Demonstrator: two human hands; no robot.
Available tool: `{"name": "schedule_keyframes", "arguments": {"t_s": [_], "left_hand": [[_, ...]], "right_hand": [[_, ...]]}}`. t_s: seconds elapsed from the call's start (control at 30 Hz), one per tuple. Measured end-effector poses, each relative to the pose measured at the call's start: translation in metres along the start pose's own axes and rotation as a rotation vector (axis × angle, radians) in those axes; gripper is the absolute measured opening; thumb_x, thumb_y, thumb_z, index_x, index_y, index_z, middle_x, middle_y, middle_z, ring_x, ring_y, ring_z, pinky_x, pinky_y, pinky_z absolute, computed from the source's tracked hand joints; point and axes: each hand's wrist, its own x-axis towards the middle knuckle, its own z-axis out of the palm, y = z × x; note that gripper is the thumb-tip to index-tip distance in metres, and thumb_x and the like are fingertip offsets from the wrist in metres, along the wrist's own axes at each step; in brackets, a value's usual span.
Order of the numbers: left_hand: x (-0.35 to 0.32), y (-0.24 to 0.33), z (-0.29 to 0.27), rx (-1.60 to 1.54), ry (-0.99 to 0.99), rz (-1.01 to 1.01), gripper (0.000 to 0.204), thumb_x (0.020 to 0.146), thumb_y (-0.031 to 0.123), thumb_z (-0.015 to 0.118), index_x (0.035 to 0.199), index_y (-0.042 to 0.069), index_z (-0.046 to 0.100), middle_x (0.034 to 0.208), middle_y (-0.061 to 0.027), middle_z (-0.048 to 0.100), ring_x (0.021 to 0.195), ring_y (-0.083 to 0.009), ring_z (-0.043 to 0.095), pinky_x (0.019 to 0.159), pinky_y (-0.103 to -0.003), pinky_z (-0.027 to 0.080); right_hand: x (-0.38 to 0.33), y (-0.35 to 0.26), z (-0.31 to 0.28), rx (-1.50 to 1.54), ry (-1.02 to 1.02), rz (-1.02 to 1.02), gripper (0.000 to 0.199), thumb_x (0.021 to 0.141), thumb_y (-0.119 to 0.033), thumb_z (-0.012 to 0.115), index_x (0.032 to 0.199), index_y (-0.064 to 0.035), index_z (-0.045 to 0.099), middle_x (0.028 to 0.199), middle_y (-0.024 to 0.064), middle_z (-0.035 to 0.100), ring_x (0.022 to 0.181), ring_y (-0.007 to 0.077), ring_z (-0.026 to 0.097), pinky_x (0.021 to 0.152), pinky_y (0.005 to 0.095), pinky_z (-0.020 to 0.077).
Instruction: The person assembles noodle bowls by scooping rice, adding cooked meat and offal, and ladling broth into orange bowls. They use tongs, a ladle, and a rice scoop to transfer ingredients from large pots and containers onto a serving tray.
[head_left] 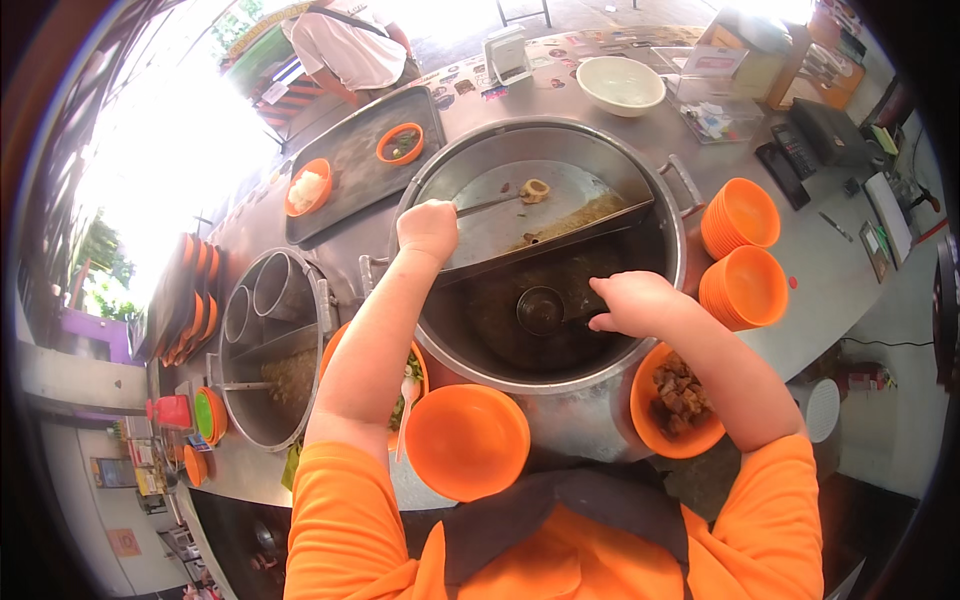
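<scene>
My left hand (pixel 428 230) is closed around a thin metal utensil (pixel 487 204); its far end meets a pale ring-shaped bone piece (pixel 535 190) in the pot's far compartment, and the tip's shape is unclear. A large round metal pot (pixel 545 381) stands before me, split by a metal divider (pixel 590 227). Above the dark broth (pixel 490 300) in the near compartment, my right hand (pixel 640 304) has its fingers curled at the handle of a round ladle (pixel 540 311) that sits low in the liquid. Part of that handle is hidden.
Near me are an orange bowl (pixel 467 442), a bowl of meat chunks (pixel 680 395) and a bowl of greens (pixel 414 372). Stacked orange bowls (pixel 740 213) stand right of the pot. A tray (pixel 345 150) with two bowls lies far left, beyond a smaller pot (pixel 270 440).
</scene>
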Motion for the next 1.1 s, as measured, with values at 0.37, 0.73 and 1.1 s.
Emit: {"name": "schedule_keyframes", "arguments": {"t_s": [0.37, 0.73, 1.1], "left_hand": [[0.018, 0.017, -0.001, 0.049, -0.097, -0.003, 0.019, 0.088, 0.022, 0.061, 0.104, 0.017, 0.071, 0.107, -0.0061, 0.069, 0.101, -0.0267, 0.066, 0.084, -0.040, 0.054], [0.022, 0.010, 0.015, 0.025, -0.083, -0.028, 0.025, 0.087, 0.026, 0.061, 0.108, 0.021, 0.073, 0.105, -0.0076, 0.070, 0.100, -0.0266, 0.067, 0.086, -0.041, 0.053], [-0.107, 0.030, -0.145, -0.528, 0.092, 0.313, 0.026, 0.080, 0.008, 0.071, 0.106, 0.008, 0.073, 0.094, -0.0114, 0.071, 0.085, -0.0277, 0.068, 0.078, -0.034, 0.053]], "right_hand": [[-0.097, 0.011, -0.005, 0.212, 0.245, 0.063, 0.067, 0.084, -0.034, 0.070, 0.139, -0.0031, 0.048, 0.113, 0.0176, 0.065, 0.103, 0.0314, 0.064, 0.088, 0.0407, 0.0516], [-0.181, 0.026, 0.012, 0.627, 0.526, 0.246, 0.065, 0.083, -0.023, 0.072, 0.142, -0.0072, 0.049, 0.114, 0.0133, 0.065, 0.093, 0.0233, 0.065, 0.082, 0.0338, 0.0517], [-0.229, 0.048, 0.044, 0.612, 0.739, 0.463, 0.053, 0.090, -0.021, 0.065, 0.139, -0.0064, 0.051, 0.113, 0.0152, 0.067, 0.092, 0.0245, 0.067, 0.079, 0.0344, 0.0520]]}}
